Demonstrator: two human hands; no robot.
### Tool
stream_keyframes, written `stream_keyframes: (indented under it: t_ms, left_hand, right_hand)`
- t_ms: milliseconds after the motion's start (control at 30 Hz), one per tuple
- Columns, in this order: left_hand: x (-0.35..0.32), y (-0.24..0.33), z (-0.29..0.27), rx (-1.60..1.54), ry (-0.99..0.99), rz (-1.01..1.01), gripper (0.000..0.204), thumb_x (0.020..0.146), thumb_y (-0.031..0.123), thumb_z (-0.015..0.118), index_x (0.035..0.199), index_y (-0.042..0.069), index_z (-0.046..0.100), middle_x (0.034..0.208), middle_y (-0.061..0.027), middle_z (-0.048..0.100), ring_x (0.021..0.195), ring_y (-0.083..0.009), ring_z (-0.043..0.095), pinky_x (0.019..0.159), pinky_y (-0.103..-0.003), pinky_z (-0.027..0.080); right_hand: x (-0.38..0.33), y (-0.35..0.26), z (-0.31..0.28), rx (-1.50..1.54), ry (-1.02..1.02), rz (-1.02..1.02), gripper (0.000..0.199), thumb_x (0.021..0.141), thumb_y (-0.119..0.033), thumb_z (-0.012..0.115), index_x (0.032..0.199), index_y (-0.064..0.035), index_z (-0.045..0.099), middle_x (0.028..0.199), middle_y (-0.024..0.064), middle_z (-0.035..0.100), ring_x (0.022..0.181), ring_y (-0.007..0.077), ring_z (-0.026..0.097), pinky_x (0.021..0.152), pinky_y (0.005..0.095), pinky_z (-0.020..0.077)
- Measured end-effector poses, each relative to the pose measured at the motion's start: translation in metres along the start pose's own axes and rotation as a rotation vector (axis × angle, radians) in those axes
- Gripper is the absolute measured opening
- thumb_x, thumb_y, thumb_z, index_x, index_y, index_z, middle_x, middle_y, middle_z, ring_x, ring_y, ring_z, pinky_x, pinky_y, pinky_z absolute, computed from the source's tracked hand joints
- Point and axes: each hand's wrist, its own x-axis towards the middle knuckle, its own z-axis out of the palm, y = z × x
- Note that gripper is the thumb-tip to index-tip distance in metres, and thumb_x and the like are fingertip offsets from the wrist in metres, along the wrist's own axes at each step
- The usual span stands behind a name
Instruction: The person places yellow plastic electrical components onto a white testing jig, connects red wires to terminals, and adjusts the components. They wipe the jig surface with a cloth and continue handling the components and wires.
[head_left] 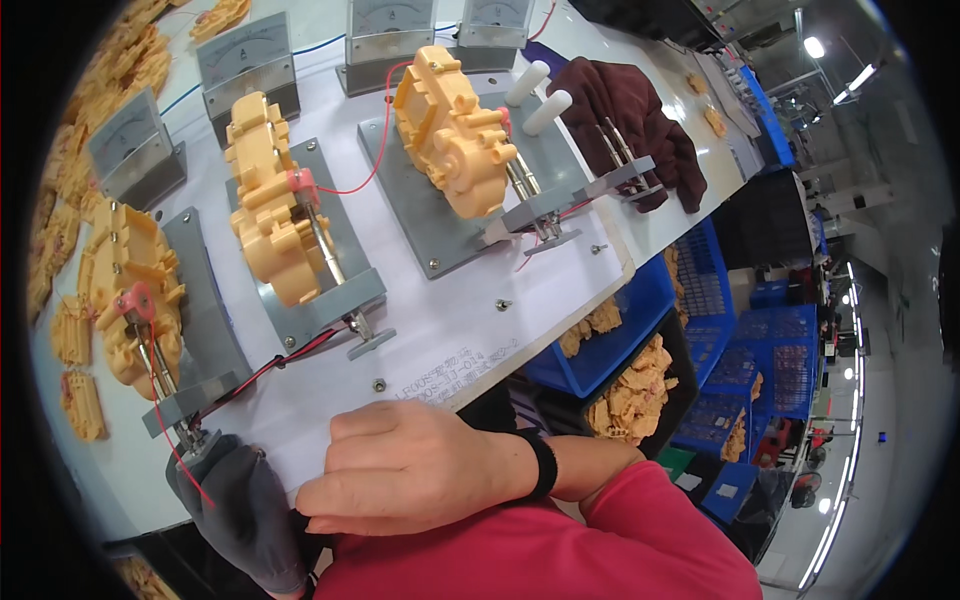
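Observation:
My left hand (245,515), in a dark grey glove, is closed at the metal handle of the left test fixture (205,300). On that fixture sits a yellow plastic housing (120,265) with a pink round part (134,302) and a red wire hanging down over the glove. My right hand (400,470) is bare, its fingers curled in over the near table edge; its palm side is hidden. A second yellow housing (265,200) lies on the middle fixture (340,215). The third yellow housing (450,140) is tilted on the right fixture (400,220).
Several analog meters (245,65) stand behind the fixtures. Piles of yellow housings (110,75) lie at far left. A dark red cloth (620,110) and two white pegs (548,112) are beside the right fixture. Blue crates (590,370) with yellow parts stand below the table's right edge.

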Motion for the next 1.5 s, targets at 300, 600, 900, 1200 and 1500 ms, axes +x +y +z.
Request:
stream_keyframes:
  t_ms: [300,600,900,1200,1500]
  left_hand:
    - [0.015,-0.001,-0.002,0.163,0.057,0.138,0.025,0.071,0.008,0.078,0.094,0.012,0.067,0.097,-0.0059,0.061,0.099,-0.0306,0.054,0.086,-0.041,0.043]
    - [0.017,0.002,-0.003,0.167,0.117,0.132,0.020,0.074,0.011,0.076,0.092,0.015,0.068,0.093,0.0004,0.064,0.096,-0.0246,0.054,0.087,-0.037,0.039]
    - [0.017,-0.001,0.002,0.148,0.167,0.157,0.019,0.075,0.012,0.077,0.091,0.015,0.068,0.092,0.0006,0.065,0.095,-0.0236,0.056,0.087,-0.037,0.039]
    - [0.015,0.000,0.002,0.143,0.178,0.169,0.020,0.074,0.011,0.077,0.092,0.014,0.068,0.093,-0.0019,0.064,0.097,-0.0253,0.056,0.088,-0.037,0.040]
    - [0.015,0.000,0.000,0.138,0.160,0.180,0.022,0.072,0.010,0.078,0.092,0.012,0.068,0.095,-0.0039,0.063,0.099,-0.0264,0.056,0.088,-0.038,0.042]
  right_hand:
    - [0.000,-0.001,-0.006,-0.058,-0.149,0.050,0.024,0.076,-0.008,0.079,0.097,-0.0063,0.068,0.070,0.0008,0.056,0.060,0.0180,0.054,0.055,0.0296,0.0445]
    - [0.003,-0.003,0.000,-0.119,-0.153,0.010,0.018,0.075,-0.006,0.078,0.091,-0.0076,0.071,0.066,-0.0008,0.058,0.057,0.0168,0.053,0.054,0.0294,0.0400]
    - [0.004,-0.008,0.003,-0.156,-0.155,0.028,0.021,0.075,-0.008,0.079,0.093,-0.0106,0.067,0.070,0.0000,0.058,0.059,0.0186,0.053,0.054,0.0312,0.0388]
    - [0.003,-0.007,0.004,-0.184,-0.125,0.001,0.025,0.075,-0.008,0.079,0.096,-0.0112,0.067,0.072,-0.0008,0.061,0.061,0.0188,0.054,0.054,0.0311,0.0387]
    - [0.002,-0.006,0.006,-0.220,-0.091,-0.012,0.027,0.074,-0.008,0.079,0.098,-0.0121,0.067,0.078,-0.0013,0.063,0.064,0.0188,0.055,0.057,0.0311,0.0400]
